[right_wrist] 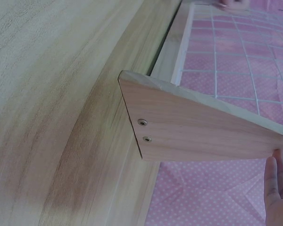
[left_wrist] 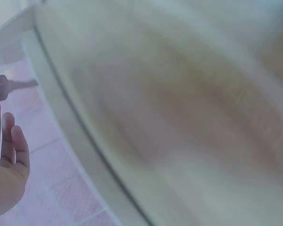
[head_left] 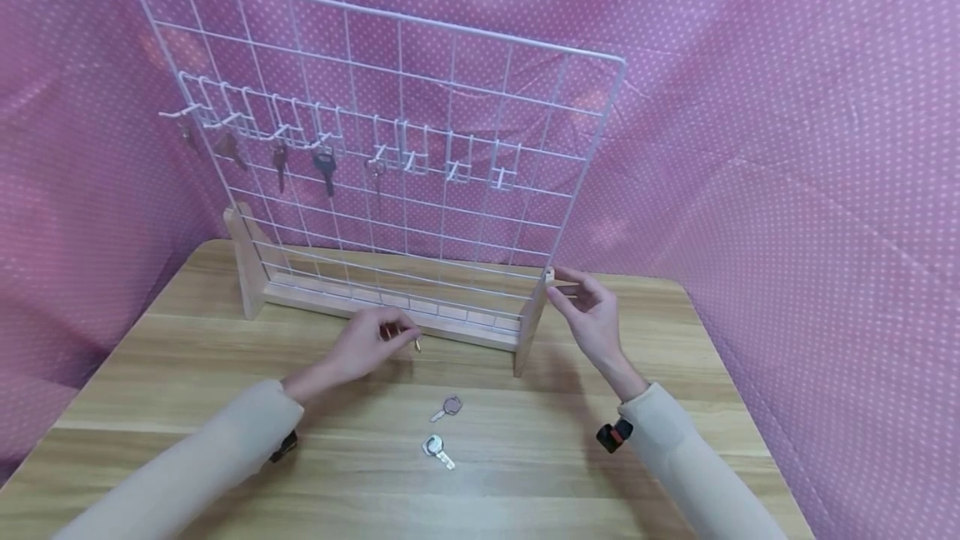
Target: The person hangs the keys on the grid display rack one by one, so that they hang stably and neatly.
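Observation:
Over the table, in front of the rack's base, my left hand (head_left: 371,340) pinches a key (left_wrist: 4,88) between thumb and fingertips; its blade points away from the fingers. My right hand (head_left: 592,319) holds the top of the wooden side support (head_left: 531,323), thumb and fingers on either side of it. That support carries a white wire grid rack (head_left: 442,232). Below the left hand, two more keys lie on the table: a dark-headed key (head_left: 452,405) and a silver key (head_left: 437,447).
White hooks (head_left: 501,180) hang in a row across the grid. Keys hang on the left and middle ones, among them a dark key (head_left: 325,163). Another wooden support (head_left: 247,261) stands at the left. Pink dotted cloth (head_left: 810,190) surrounds the wooden table (head_left: 637,490).

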